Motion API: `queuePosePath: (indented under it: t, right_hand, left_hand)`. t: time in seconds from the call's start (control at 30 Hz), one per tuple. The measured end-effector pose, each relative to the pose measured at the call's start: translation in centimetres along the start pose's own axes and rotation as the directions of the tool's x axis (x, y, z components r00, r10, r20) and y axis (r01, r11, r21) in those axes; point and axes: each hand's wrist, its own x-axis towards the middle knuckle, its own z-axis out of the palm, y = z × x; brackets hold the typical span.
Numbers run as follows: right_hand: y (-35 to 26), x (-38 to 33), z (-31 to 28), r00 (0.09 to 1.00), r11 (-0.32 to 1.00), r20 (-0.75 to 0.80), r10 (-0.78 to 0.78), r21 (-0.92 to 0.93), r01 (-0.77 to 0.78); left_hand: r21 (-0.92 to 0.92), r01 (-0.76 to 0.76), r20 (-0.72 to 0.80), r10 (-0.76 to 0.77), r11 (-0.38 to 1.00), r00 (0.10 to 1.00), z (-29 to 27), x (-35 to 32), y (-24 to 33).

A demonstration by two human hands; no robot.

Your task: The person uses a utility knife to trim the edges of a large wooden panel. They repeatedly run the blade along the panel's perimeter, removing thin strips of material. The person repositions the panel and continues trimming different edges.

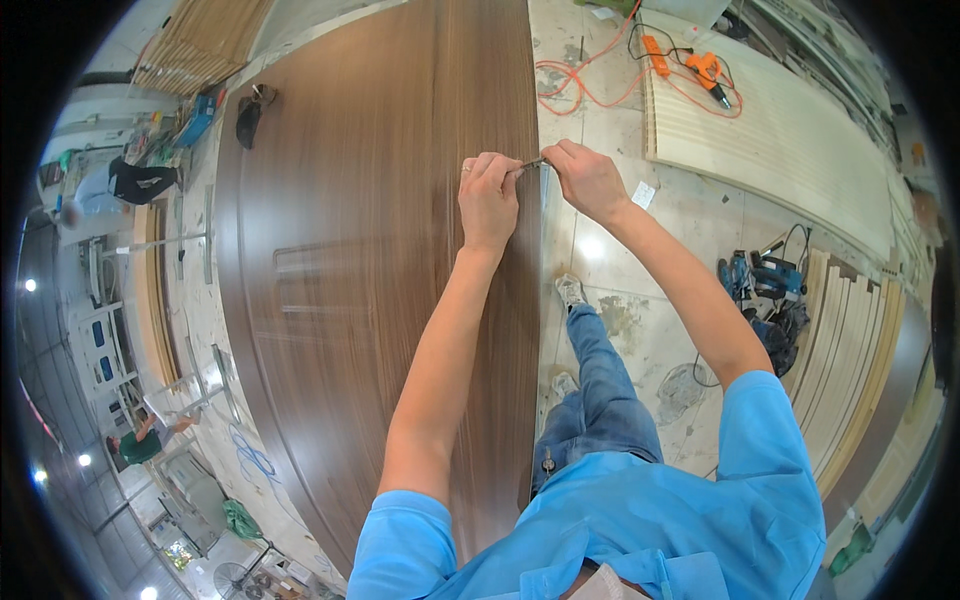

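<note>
A large dark-brown wood-grain door panel (370,200) with moulded recesses lies in front of me and to my left. Over its right edge both my hands come together. My left hand (488,200) is closed in a pinch on one end of a small, thin, dark strip (533,163). Fingertips of my right hand (590,182) are pressed together at the strip's other end. The fingers cover much of the strip, so its exact kind is unclear. Far off on the panel's left side rests a small black object (248,122).
An orange corded power tool (707,72) and an orange power strip (655,55) lie at the far right by pale panels (780,150). Blue-and-black power tools (765,280) sit right on the floor, near stacked boards (850,350). Two people work at the left.
</note>
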Motion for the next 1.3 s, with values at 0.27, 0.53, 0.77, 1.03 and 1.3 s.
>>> queuePosePath:
  t: [0.27, 0.53, 0.77, 1.03, 1.3]
  right_hand:
    - [-6.3, -8.7, -0.3, 1.000, 1.000, 0.009, 0.004, -0.012, -0.004]
    - [-13.5, -17.0, -1.1, 0.998, 0.999, 0.060, 0.027, -0.022, -0.026]
    - [-19.5, -25.0, -1.9, 0.994, 0.999, 0.107, 0.026, 0.024, -0.029]
    - [-26.9, -33.4, -4.0, 0.957, 0.993, 0.285, -0.047, 0.120, 0.013]
    - [-28.9, -30.9, -9.2, 0.904, 0.812, 0.302, 0.302, 0.416, -0.410]
  left_hand:
    - [-0.006, -0.012, -0.003, 0.012, 1.000, 1.000, -3.0, -9.4, 2.8]
    - [-0.034, 0.001, -0.011, -0.001, 0.999, 1.000, -6.8, -19.1, 6.3]
    - [-0.017, 0.047, 0.032, -0.046, 0.999, 0.998, -10.3, -28.6, 9.3]
    - [-0.016, 0.175, 0.142, -0.171, 0.984, 0.975, -15.8, -39.3, 14.0]
    - [-0.521, 0.682, 0.256, -0.668, 0.513, 0.699, -16.9, -35.6, 18.7]
